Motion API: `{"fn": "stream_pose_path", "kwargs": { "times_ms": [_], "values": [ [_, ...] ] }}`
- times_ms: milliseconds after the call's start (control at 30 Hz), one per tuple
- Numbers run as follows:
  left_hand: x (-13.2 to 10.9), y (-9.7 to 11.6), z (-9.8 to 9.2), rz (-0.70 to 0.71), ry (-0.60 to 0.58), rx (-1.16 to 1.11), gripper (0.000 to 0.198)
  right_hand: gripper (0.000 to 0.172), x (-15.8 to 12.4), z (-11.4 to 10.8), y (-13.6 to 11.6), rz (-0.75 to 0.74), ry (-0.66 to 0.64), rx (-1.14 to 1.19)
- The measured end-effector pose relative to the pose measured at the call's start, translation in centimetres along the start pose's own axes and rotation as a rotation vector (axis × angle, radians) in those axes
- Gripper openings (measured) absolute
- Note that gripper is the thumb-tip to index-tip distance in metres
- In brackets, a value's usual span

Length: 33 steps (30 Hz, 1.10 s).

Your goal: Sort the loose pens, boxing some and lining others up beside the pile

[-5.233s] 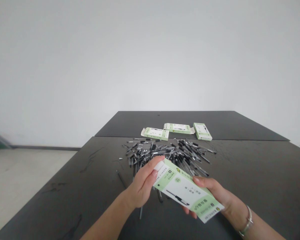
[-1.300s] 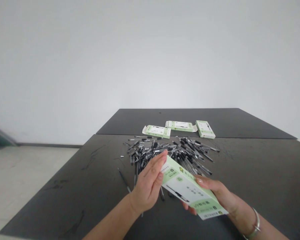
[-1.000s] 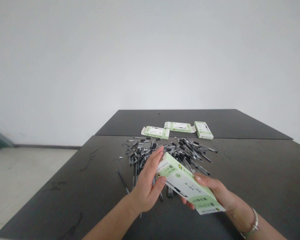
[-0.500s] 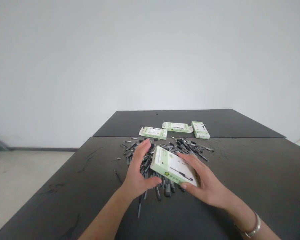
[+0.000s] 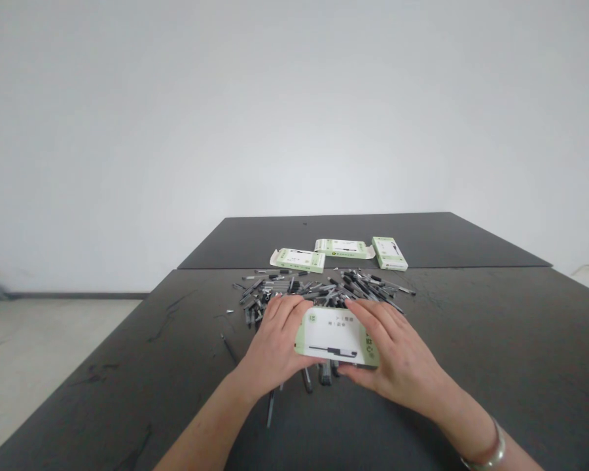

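A green-and-white pen carton [image 5: 334, 332], a flat box of smooth card, probably light and easily dented, is held above the dark surface [image 5: 476, 347] and slim plastic pens [image 5: 360, 286], fingers of left hand [image 5: 275, 343] and right hand [image 5: 403, 356] part-closed on opposite ends, where gentle pressure should suffice.

head-worn view, close behind left hand [image 5: 275, 343] and right hand [image 5: 406, 356], forward and down across dark table [image 5: 177, 373]

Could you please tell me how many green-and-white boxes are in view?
4: one held box between the left hand and right hand; a left box, middle box and right box lie beyond the pens.
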<state>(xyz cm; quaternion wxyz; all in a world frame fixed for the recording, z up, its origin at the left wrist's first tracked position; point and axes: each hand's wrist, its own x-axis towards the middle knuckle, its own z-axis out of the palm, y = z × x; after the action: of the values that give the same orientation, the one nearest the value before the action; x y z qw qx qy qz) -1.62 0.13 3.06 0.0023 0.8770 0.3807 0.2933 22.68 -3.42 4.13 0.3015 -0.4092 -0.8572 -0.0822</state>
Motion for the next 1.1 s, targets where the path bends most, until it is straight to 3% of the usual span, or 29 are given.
{"fn": "stream_pose_path", "kwargs": {
  "times_ms": [167, 300, 567, 767, 967, 1100],
  "values": [
    [-0.2, -0.3, 0.0, -0.128, 0.068, -0.108, 0.076, 0.086, -0.5, -0.4, 1.2, 0.139, 0.106, 0.095],
    [0.1, -0.4, -0.1, -0.105, 0.068, -0.109, 0.075, 0.079, -0.8, -0.1, 1.8, 0.140, 0.077, 0.208],
    [0.3, -0.4, 0.0, -0.074, 0.023, -0.143, 0.071, 0.088, -1.0, -0.6, 1.0, 0.136, 0.107, 0.405],
    [0.2, 0.0, -0.2, -0.139, 0.010, -0.194, 0.070, 0.065, -1.1, -1.1, 0.0, 0.226, 0.063, 0.816],
    [0.2, -0.1, 0.0, -0.115, 0.019, -0.177, 0.071, 0.056, -1.3, 0.1, 0.4, 0.292, 0.105, 0.808],
    [0.2, -0.3, 0.2, -0.077, 0.032, -0.155, 0.072, 0.046, -1.4, 0.9, 0.5, 0.263, 0.161, 0.681]
  ]
}}
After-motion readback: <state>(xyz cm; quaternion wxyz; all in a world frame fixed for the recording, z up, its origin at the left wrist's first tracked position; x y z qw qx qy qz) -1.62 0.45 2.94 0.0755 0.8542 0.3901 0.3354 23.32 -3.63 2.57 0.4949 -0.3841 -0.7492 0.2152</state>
